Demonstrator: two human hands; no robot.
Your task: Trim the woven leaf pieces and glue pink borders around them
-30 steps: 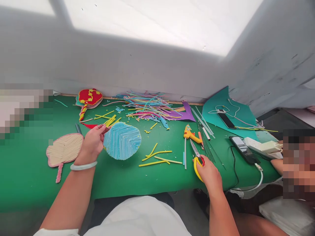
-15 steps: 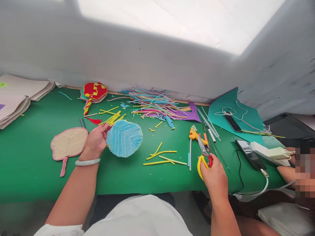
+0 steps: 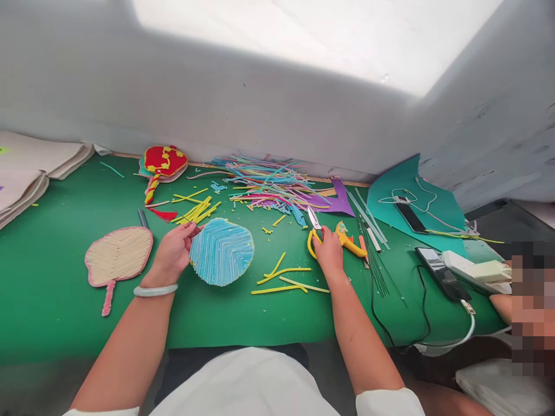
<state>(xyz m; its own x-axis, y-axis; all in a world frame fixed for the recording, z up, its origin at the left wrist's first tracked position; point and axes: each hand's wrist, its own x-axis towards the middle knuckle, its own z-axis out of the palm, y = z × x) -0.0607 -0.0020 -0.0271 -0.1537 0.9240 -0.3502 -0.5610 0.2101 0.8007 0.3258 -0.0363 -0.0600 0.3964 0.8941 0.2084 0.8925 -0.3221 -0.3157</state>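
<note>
Blue ribbed disc (image 3: 222, 252), its left edge partly hidden where the fingers of the left hand (image 3: 174, 248) clamp it, hangs over the bench (image 3: 212, 323) left of centre. The right hand (image 3: 328, 251) has its fingers wrapped around one pair of scissors (image 3: 313, 218), covering part of the handles. Pale and blue strips form chevrons across the disc. One pink-edged fan (image 3: 117, 257) lies left, one glue gun (image 3: 352, 245) right; the far strips (image 3: 264, 184) are too tangled to count.
</note>
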